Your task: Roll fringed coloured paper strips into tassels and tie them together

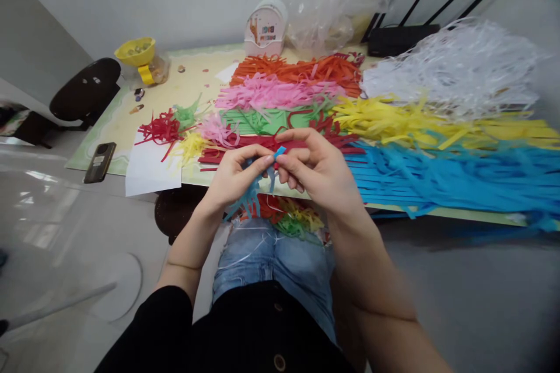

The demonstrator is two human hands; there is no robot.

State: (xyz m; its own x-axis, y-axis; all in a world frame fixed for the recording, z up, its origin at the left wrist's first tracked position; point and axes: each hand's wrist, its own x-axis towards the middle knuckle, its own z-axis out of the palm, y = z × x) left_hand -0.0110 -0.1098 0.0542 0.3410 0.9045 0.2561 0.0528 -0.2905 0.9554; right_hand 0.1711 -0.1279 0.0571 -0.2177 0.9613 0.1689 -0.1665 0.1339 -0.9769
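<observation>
My left hand [238,175] and my right hand [317,166] meet in front of me, above my lap, and both pinch a thin blue paper strip [279,152]. More blue strip ends [249,201] hang down below my left hand. Just beyond my hands, on the low table [109,125], lie dark red strips [262,143]. A big heap of blue strips [446,178] spreads out to the right of my right hand.
Heaps of orange [297,69], pink [271,93], green [258,119], yellow [415,122] and white strips [455,64] cover the table. A phone [100,162], white paper [151,166] and a yellow bowl [135,51] sit at the left. Loose strips [293,218] lie on my lap.
</observation>
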